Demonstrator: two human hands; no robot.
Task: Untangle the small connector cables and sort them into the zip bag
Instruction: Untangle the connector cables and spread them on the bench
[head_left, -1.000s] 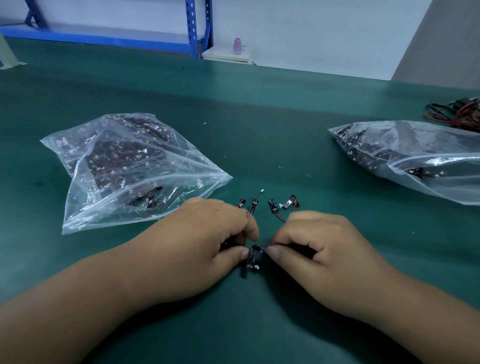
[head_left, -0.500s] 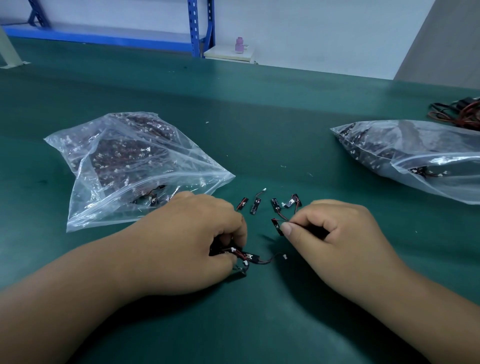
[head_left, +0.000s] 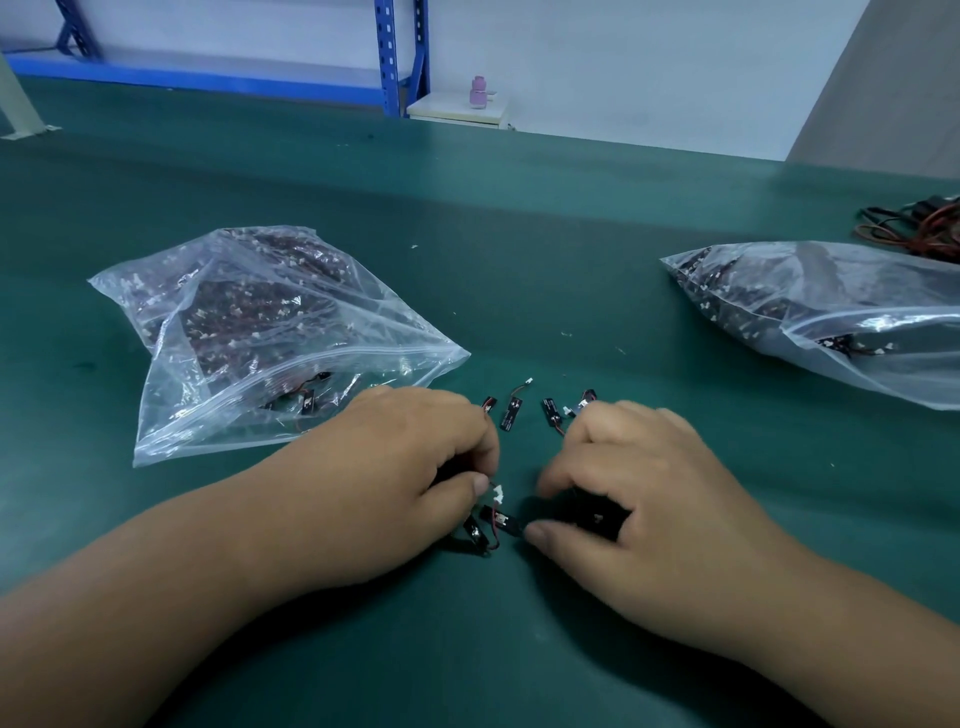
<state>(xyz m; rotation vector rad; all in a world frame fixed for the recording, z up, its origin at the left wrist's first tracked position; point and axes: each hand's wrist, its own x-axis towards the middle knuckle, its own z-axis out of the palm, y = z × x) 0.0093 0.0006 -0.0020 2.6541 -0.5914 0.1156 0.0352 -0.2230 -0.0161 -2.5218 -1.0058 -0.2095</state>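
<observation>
Fingers pinch thin, kinked black connector cables.

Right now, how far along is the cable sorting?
Done: the left zip bag already holds many cables, and a few separated cables lie beyond the hands. In hand: the left hand pinches a small tangle; the blurred right hand reaches for it. Left: untangling it, bagging the loose ones.
</observation>
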